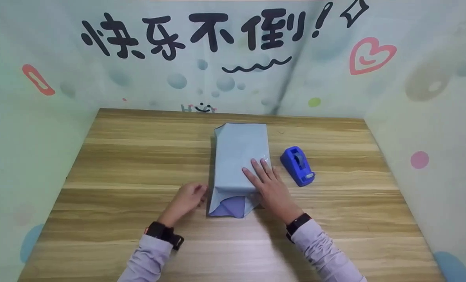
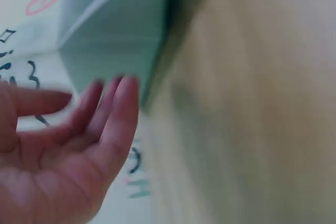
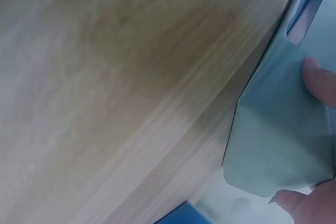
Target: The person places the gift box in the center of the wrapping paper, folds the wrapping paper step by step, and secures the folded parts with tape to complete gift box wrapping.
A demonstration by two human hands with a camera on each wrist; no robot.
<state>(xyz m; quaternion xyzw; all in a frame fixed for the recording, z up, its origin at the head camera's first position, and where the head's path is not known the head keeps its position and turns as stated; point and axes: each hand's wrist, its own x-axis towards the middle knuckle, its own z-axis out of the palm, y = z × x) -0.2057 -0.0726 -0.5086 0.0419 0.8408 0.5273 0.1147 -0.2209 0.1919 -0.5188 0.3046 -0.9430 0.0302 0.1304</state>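
Note:
A box-shaped package [image 1: 240, 156] in light blue paper lies lengthwise on the wooden table. At its near end the paper is folded in at the sides, and a purple inner flap [image 1: 233, 207] shows. My right hand [image 1: 274, 192] rests on the package's near right part, fingers spread over the top. The right wrist view has its thumb [image 3: 321, 83] against the folded end paper [image 3: 283, 93]. Just left of the near corner is my left hand [image 1: 187, 197], its fingers loosely bent and holding nothing. In the left wrist view those fingertips overlap the pale folded paper [image 2: 113, 51].
A blue tape dispenser [image 1: 297, 166] stands to the right of the package, close to the right hand. Printed cloth walls [image 1: 225, 82] border the wooden table [image 1: 138, 156] at the back and both sides. Dark straps with small devices [image 1: 163, 232] sit on both wrists.

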